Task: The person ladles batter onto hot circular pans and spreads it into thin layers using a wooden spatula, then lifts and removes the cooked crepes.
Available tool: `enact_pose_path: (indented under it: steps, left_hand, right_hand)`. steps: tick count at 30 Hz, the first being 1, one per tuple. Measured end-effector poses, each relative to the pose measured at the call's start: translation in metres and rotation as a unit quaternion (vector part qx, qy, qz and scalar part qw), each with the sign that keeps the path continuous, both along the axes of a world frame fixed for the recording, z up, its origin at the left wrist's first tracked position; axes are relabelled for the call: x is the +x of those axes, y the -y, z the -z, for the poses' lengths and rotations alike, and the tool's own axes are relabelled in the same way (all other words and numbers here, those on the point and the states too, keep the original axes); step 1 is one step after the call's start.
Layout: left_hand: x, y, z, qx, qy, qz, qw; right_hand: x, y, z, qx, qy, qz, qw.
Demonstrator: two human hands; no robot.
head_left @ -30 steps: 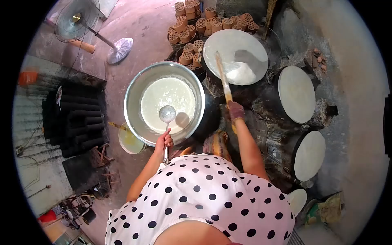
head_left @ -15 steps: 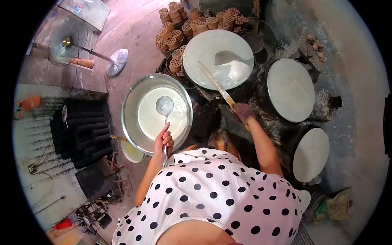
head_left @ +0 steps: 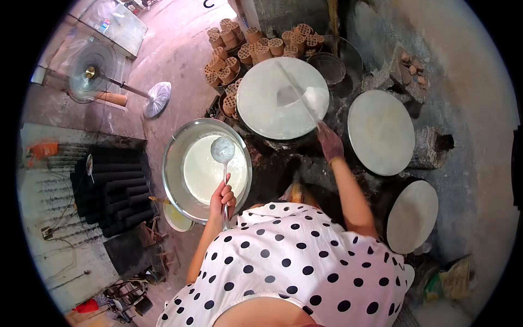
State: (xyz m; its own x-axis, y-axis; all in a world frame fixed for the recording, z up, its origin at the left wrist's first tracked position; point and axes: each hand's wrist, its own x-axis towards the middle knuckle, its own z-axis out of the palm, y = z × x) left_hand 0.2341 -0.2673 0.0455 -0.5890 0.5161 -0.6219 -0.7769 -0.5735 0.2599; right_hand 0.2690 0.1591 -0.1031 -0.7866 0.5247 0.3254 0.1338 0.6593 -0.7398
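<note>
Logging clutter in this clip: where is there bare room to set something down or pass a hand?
Bare floor lies between the fan, the basin and the holed blocks. A hand might pass over the dark ground between the basin and the pan under the stick. Crowded: behind that pan, where blocks are packed.

Left hand (head_left: 222, 199) closed, forearm (head_left: 202, 248) angled forward | Right hand (head_left: 330, 144) closed, arm (head_left: 353, 193) extended

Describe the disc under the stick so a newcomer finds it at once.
Start at the big metal basin of white liquid. Up and to its right, just below the pierced clay-coloured cylinders, lies a wide pale disc. Unlike the pale discs further right, it has the stick from the right hand across it and a bright white patch.
</note>
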Motion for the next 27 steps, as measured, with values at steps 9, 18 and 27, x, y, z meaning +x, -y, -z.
enact_pose_path:
  steps: [9,18,27]
  left_hand:
    - [-0.005,-0.012,-0.005,-0.121,-0.014,0.059,0.991]
    - [-0.006,-0.009,0.0,-0.085,-0.076,0.127,0.985]
    - [-0.021,-0.014,0.011,-0.145,-0.106,0.186,0.966]
  right_hand:
    - [-0.016,0.09,-0.051,-0.158,0.125,0.045,0.979]
    - [-0.001,0.077,-0.005,-0.255,0.135,0.039,0.957]
    - [0.014,0.04,-0.019,-0.075,0.156,-0.032,0.984]
